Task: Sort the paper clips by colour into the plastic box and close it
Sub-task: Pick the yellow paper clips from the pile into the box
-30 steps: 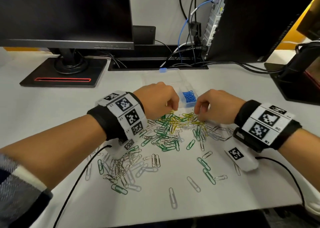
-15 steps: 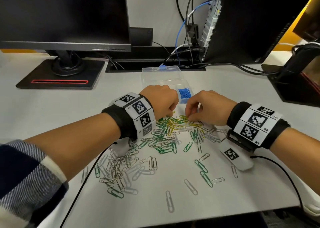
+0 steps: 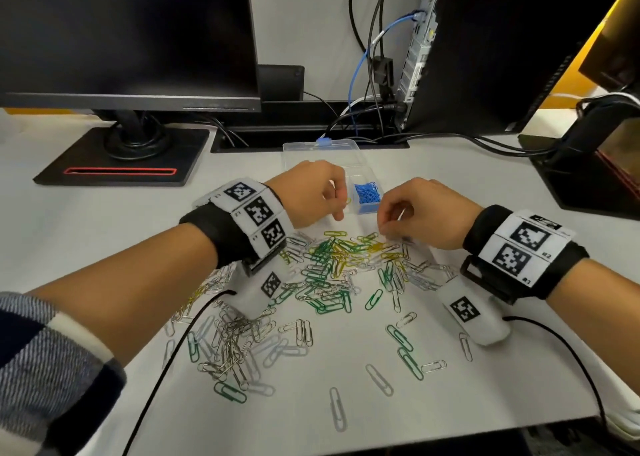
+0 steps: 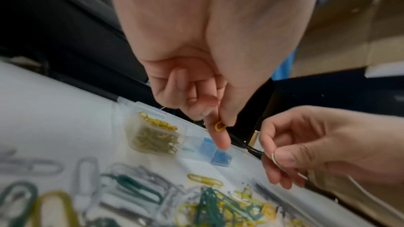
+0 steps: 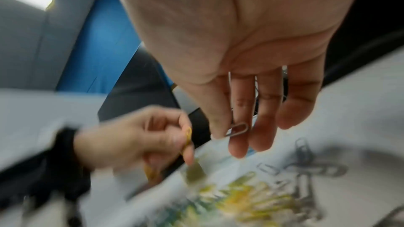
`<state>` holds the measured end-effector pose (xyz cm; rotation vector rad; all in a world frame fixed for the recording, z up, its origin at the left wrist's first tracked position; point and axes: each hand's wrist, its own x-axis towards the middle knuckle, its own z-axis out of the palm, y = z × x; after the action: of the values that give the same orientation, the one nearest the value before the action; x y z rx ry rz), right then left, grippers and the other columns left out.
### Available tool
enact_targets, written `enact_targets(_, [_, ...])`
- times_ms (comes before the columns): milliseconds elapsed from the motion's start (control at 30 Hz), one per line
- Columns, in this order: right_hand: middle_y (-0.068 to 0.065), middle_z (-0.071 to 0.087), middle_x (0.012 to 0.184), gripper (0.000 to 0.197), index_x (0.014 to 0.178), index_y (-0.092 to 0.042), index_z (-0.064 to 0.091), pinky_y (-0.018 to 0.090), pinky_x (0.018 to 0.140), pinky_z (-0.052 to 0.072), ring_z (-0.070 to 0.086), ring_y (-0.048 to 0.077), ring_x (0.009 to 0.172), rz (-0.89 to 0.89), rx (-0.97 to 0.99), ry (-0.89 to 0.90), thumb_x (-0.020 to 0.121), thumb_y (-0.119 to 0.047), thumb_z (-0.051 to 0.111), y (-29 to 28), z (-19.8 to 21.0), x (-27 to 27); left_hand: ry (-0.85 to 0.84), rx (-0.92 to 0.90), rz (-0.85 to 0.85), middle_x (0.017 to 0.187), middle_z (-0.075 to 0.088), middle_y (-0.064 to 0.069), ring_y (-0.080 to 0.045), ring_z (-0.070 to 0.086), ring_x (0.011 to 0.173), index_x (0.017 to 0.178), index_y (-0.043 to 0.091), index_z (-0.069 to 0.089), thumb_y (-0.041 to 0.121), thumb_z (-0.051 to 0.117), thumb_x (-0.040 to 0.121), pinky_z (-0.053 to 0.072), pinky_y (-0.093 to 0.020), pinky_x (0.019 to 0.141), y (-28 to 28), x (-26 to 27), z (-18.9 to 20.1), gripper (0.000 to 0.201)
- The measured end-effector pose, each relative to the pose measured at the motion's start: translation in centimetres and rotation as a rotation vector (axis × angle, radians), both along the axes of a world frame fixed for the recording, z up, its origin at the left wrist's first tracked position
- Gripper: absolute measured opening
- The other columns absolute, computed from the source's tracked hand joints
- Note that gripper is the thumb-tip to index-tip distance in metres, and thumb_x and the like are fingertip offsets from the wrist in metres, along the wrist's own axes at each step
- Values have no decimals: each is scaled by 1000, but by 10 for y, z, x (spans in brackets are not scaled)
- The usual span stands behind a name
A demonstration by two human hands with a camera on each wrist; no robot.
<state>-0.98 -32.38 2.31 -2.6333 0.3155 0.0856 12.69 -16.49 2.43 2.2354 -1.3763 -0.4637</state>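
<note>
Silver clip in right hand, seemingly hidden overhead

clips on white desk – green, yellow, silver mix. blue clips in clear box, yellow ones in next compartment. left hand w/ yellow clip, right hand w/ silver clip. wristbands b&w squares – sleeve navy/white plaid.
</note>
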Motion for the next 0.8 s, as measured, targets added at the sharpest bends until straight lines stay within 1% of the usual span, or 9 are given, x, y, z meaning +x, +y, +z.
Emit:
enact_targets(100, [8,75,84,7,87,-4,63,29,61,52,65,19,67,-129,419,-11,92,-7,60,-4,4,-8,228,-56,55,81,75,2,-5,58,57,91,9,60,16,59,95,48,-26,61,7,2,1,8])
enact_targets(167, [14,74,90,8,89,-2,60,28,60,52,65,19,70,-187,649,-9,95,-4,56,-4,4,-14,314,-78,68,84,75,-5,0,49,46,94,6,60,10,59,94,43,-20,55,11,3,0,3])
enact_targets(333, [16,73,97,8,93,-4,61,28,64,54,66,20,73,-245,818,26,96,-4,53,-7,0,-21,342,-25,71,79,69,-2,-9,50,54,106,7,63,4,51,97,40,-13,47,13,4,-2,15])
enact_targets(467, [16,73,97,13,103,-4,63,27,64,56,67,21,76,-283,883,17,95,-3,53,-10,-2,-23,353,28,98,71,59,-5,-16,63,65,92,8,58,0,38,99,43,-17,47,10,0,-5,22])
enact_targets(567, [15,73,95,16,102,-5,68,29,63,53,66,21,74,-366,818,13,94,-4,55,-16,-4,-25,227,53,125,65,47,-5,-12,54,55,79,9,52,0,29,99,39,-16,45,5,-2,-6,32])
enact_targets(633, [10,74,92,20,94,-9,74,29,65,48,63,18,73,-376,598,8,94,-7,54,-21,-4,-27,113,73,111,67,45,-3,-9,50,54,85,1,55,3,29,100,42,-20,50,1,-4,-6,30])
enact_targets(700, [2,73,88,20,89,-17,77,22,64,43,58,10,69,-321,330,-14,92,-14,57,-20,-3,-27,115,124,171,85,53,-5,-20,55,80,106,-6,57,8,32,101,48,-33,77,0,-10,-4,29])
enact_targets(733, [-1,71,87,17,88,-22,76,20,63,41,56,7,68,-277,226,-34,91,-18,61,-17,-3,-26,35,185,123,99,53,-8,-25,53,95,111,-3,55,11,33,102,44,-35,87,-1,-12,-5,27])
enact_targets(800, [-2,65,87,9,85,-29,75,21,63,39,53,8,70,-180,68,-45,86,-24,68,-7,-2,-22,-99,269,21,98,52,-3,-24,50,95,98,15,53,22,43,99,42,-33,81,-2,-13,-5,12])
